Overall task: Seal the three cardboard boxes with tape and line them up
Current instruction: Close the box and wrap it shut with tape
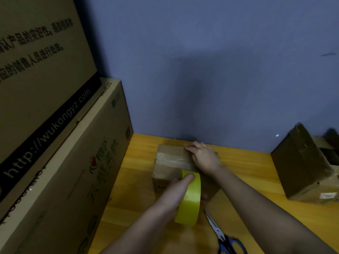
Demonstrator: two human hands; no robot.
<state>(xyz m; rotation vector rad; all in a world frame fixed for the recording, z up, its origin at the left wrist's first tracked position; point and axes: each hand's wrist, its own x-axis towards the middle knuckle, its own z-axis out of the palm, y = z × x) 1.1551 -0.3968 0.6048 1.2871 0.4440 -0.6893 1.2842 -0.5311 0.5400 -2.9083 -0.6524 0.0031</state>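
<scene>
- A small cardboard box [171, 163] sits on the yellow wooden bench [244, 182], toward its far side and close to the blue wall [201, 70].
- A strip of clear tape [172, 160] runs left to right across the top of this box.
- The right hand [203, 156] lies on the right part of the box top, fingers fairly straight and pressing down on the cardboard; its grip closes on nothing.
- The left hand [178, 189] holds a roll of yellow tape [189, 197] upright at the near edge of the box, the thumb curled over the top of the roll and the fingers hidden behind it.
- The roll stands on edge, partly covering the near side of the box.
- A pair of scissors [222, 235] with blue and black handles lies on the bench just near of the roll, blades pointing toward the far side.
- A second cardboard box [304, 165], wrapped in glossy tape, stands tilted on the right of the bench, well apart from the first.
- Two large printed cartons [60, 134] are stacked at the left, beside the bench.
</scene>
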